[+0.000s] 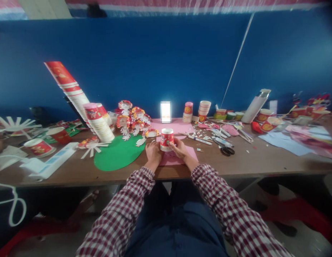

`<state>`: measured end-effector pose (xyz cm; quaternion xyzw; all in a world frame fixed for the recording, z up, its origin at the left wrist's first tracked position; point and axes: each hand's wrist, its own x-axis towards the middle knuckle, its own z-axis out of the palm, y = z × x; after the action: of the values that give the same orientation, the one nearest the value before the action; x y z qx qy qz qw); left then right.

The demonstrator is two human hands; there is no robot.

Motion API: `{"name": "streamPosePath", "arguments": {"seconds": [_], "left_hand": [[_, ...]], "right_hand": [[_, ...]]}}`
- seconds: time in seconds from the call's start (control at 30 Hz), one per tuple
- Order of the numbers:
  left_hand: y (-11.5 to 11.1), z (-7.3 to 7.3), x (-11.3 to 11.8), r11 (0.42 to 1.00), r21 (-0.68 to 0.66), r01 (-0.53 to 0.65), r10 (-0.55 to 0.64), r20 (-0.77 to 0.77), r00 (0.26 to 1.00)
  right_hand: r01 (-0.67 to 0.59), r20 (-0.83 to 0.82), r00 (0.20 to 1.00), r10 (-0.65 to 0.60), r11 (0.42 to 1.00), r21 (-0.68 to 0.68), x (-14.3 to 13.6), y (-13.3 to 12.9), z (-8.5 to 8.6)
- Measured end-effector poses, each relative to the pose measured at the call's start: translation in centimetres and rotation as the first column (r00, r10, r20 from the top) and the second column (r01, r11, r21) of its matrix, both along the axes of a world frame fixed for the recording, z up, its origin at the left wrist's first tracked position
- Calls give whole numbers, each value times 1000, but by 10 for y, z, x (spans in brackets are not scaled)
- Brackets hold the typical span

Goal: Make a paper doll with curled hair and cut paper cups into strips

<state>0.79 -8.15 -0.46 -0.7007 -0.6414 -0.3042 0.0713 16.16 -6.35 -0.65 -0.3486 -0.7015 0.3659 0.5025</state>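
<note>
A red and white paper cup (167, 138) is held between my hands over pink paper sheets (192, 153) near the table's front edge. Its narrower white end faces up, so it seems turned bottom-up. My right hand (182, 150) grips the cup's right side, with thumb and fingers against the printed wall. On the other side, my left hand (154, 152) is closed at the cup's lower left; part of its fingers is hidden. Left of that hand lies a green paper oval (119, 155). Cut-paper cup figures with curled red and yellow rims (137, 119) are piled behind it.
Tall leaning stacks of paper cups (72, 91) stand at left, near a long white box (55, 160). Black-handled scissors (227, 151), markers (199, 140) and paper scraps lie right. Further right are a steel flask (255, 107) and light-blue paper (285, 142). A blue panel (144, 60) rises behind.
</note>
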Motion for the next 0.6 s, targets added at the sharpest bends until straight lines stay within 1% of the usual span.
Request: {"name": "streamPosePath", "arguments": {"seconds": [0.27, 0.43, 0.6], "left_hand": [[-1, 0, -1, 1000, -3, 21, -21, -11, 1000], [-2, 2, 0, 1000, 5, 28, -28, 19, 999], [-2, 2, 0, 1000, -10, 4, -3, 28, 1000]], "right_hand": [[16, -30, 999, -17, 999, -35, -1, -3, 5], [-39, -63, 997, 38, 999, -17, -1, -2, 3], [-51, -74, 996, 50, 999, -13, -2, -2, 3]]}}
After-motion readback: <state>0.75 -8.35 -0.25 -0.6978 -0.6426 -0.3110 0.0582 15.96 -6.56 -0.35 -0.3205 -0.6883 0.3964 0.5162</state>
